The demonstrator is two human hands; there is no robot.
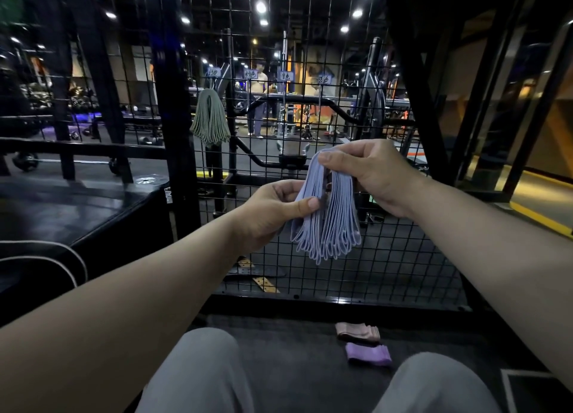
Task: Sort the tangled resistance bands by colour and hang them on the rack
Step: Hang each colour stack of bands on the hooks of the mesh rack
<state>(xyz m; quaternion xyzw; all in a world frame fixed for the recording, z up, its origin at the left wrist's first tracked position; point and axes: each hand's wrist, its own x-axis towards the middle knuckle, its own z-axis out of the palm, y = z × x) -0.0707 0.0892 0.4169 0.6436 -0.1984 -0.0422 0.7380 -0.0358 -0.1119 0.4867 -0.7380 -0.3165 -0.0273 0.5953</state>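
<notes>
Bands (326, 223): left hand (273, 212), right hand (373, 177) (pinch)

Blue-lilac bands (328, 214): thick bundle, folded over at the top, looped ends hanging down and fanned. Held in the air before the wire rack (173, 118); right hand (372, 177) pinches the fold, left hand (273, 211) pinches the left side. Green bands (210, 118): bundle hung on the rack, draped in two halves. Pink bands (358, 332), purple bands (369, 354): two small flat piles on the floor, just beside each other
</notes>
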